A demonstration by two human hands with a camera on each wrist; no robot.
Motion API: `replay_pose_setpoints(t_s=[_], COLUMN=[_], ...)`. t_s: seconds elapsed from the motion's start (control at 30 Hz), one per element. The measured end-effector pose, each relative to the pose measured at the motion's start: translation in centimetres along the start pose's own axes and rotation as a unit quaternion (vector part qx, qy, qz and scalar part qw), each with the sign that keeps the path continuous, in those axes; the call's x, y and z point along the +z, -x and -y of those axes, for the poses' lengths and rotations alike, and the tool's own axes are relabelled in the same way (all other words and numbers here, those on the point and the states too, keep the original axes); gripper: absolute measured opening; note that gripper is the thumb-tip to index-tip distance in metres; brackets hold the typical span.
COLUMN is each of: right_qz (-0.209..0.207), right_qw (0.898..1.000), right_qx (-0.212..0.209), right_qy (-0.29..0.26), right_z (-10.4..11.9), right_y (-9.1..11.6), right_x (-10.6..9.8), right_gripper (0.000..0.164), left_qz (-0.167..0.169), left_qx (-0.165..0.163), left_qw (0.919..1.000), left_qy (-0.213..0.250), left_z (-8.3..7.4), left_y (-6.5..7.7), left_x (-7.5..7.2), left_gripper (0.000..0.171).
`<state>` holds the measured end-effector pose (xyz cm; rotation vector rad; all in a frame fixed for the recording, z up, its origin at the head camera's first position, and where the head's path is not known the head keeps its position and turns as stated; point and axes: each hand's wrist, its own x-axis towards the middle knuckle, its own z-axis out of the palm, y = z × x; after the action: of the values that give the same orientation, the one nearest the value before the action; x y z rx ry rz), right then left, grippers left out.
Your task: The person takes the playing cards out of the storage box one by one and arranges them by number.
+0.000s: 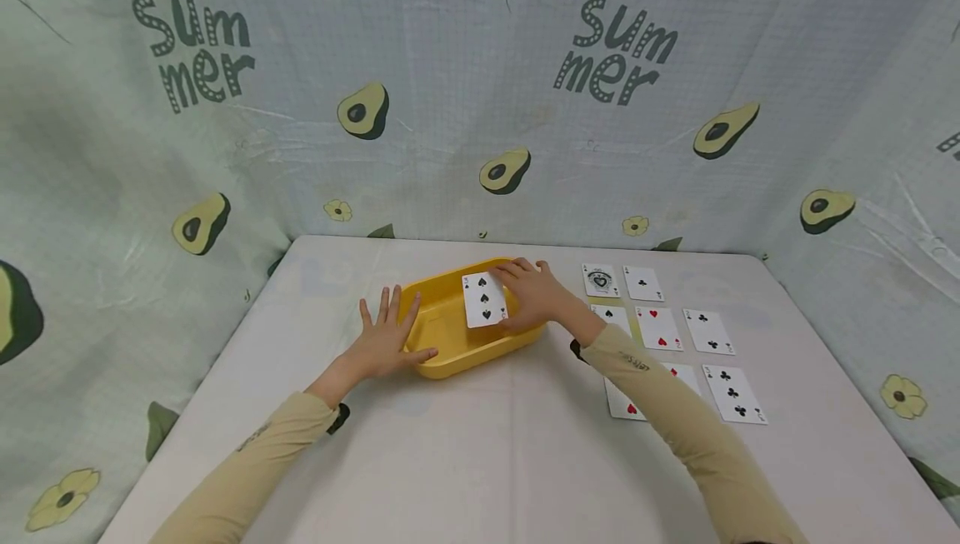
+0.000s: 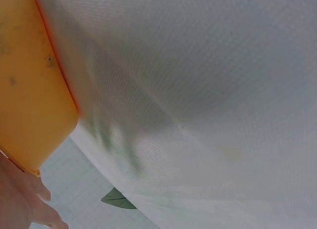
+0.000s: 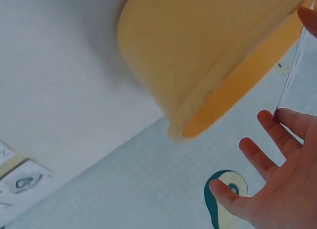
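Note:
My right hand (image 1: pixel 534 292) pinches a spade playing card (image 1: pixel 481 301) by its edge, face up, over the right part of a yellow plastic tray (image 1: pixel 441 367). In the right wrist view, thumb and fingertips (image 3: pixel 267 115) hold the thin card edge-on, while the other fingers are spread. My left hand (image 1: pixel 382 346) is at the tray's left end with its fingers spread wide, the thumb overlapping the front rim. Only part of that hand (image 2: pixel 20 199) shows in the left wrist view, beside the tray's wall (image 2: pixel 34 90).
Several face-up playing cards lie in rows at the right, among them a three of clubs (image 1: pixel 735 395) and a two of hearts (image 1: pixel 659 329). My right forearm (image 1: pixel 660 398) hides some of them. A patterned cloth (image 1: pixel 450 44) hangs behind the white table (image 1: pixel 457 461).

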<state>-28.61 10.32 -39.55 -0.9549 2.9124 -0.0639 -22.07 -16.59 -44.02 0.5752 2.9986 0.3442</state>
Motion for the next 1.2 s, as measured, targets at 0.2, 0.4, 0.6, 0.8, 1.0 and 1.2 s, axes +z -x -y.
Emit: replay_pose_setpoints(t_s=[0.2,0.4,0.6,0.8,1.0,1.2], right_qz=[-0.018,-0.042,-0.060,-0.091,-0.081,-0.088], right_qw=[1.000,0.999,0.998,0.996,0.996,0.994], right_qx=[0.005,-0.003,0.006,0.000,0.023,0.035], right_qy=[0.010,0.018,0.016,0.022,0.037,0.050], right_z=[-1.1,-2.2,-3.8,-5.4,-6.7,-8.2], right_y=[1.6,4.1,6.8,10.0,13.2,16.5], right_x=[-0.9,-1.6,-1.2,-0.8,-0.6,-0.3], right_gripper=[0.088,0.091,0.090,0.090,0.090,0.088], left_qz=[-0.004,-0.008,-0.009,-0.005,-0.003,-0.001], left_qx=[0.008,0.014,0.014,0.015,0.015,0.015], left_qw=[1.0000,0.9999,0.9999,0.9999,0.9999,0.9999], left_qy=[0.001,0.000,-0.002,-0.004,-0.002,-0.005], left_z=[0.2,0.4,0.3,0.3,0.3,0.4], left_y=[0.2,0.3,0.6,0.6,0.6,0.5], left_x=[0.1,0.2,0.0,-0.1,-0.2,-0.1], left_gripper=[0.096,0.097,0.095,0.096,0.097,0.097])
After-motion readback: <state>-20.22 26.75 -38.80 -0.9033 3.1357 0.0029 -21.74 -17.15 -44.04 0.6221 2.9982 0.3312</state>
